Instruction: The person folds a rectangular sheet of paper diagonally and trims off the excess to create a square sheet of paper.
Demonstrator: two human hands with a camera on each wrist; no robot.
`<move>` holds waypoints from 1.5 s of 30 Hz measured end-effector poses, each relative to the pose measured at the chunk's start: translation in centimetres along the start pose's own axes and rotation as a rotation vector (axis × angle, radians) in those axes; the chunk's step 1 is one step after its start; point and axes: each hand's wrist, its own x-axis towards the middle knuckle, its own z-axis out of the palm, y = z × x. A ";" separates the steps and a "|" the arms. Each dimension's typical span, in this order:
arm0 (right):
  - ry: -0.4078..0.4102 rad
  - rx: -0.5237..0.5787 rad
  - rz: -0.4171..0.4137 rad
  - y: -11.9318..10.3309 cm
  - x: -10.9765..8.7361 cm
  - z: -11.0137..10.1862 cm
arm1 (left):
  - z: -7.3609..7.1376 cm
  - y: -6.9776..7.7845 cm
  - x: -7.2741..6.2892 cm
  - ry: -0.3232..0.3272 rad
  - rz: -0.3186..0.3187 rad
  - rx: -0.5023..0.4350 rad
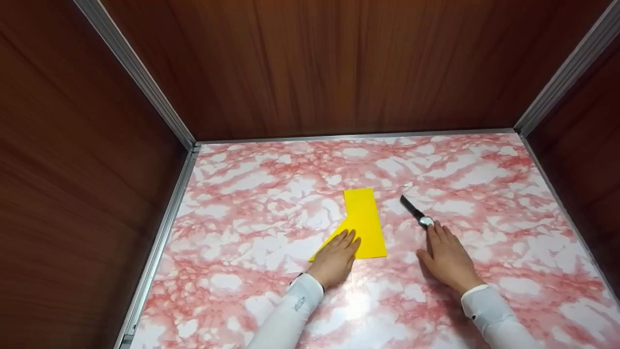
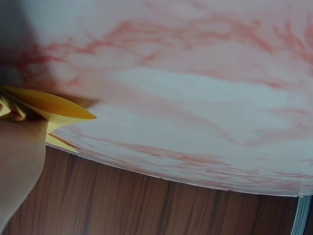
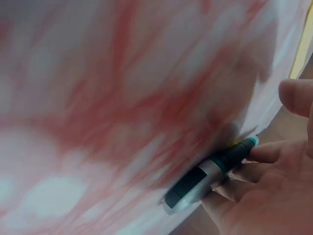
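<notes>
In the head view a folded sheet of yellow paper (image 1: 366, 228) lies on the table, its lower left part slanting out to a point. My left hand (image 1: 334, 259) rests on that slanted part with its fingers stretched forward. The left wrist view shows the paper's edge (image 2: 63, 106) bowed up beside the hand. To the right lies a slim black and silver tool (image 1: 411, 207) with a teal end; its exact kind I cannot tell. Fingertips of my right hand (image 1: 448, 257) touch its near end, the thumb standing apart. In the right wrist view the tool (image 3: 210, 171) lies along the fingers.
The table (image 1: 252, 208) has a red and white marbled top. Dark wood panels (image 1: 339, 72) wall it in at the back and both sides, joined by metal corner rails (image 1: 145, 82). A small pale scrap (image 1: 408, 185) lies just beyond the tool.
</notes>
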 end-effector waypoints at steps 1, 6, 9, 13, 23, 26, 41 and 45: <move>0.004 -0.003 -0.008 -0.3 -0.1 0.1 | 0.0 0.0 0.0 -0.003 -0.003 -0.004; 0.016 -0.014 -0.017 -1.1 -1.0 0.5 | 0.3 0.1 0.0 -0.013 -0.005 -0.018; 0.026 -0.014 -0.028 -1.2 -1.1 0.6 | 0.4 0.0 0.0 -0.001 -0.005 -0.012; 0.026 0.015 -0.018 -1.1 -0.6 0.1 | 0.2 -0.1 0.0 0.011 -0.004 -0.008; 0.107 -0.002 0.087 -0.7 0.9 -0.5 | 0.0 -0.1 -0.1 0.009 0.007 -0.015; 0.148 -0.031 0.080 -0.7 1.2 -0.4 | 0.1 -0.1 0.0 0.005 0.004 -0.014; 0.271 -0.009 0.037 -1.1 1.9 0.1 | -0.2 0.1 0.1 0.053 0.011 0.024; 0.218 0.060 0.018 -1.6 1.9 0.3 | -0.1 0.1 0.1 0.056 0.005 0.034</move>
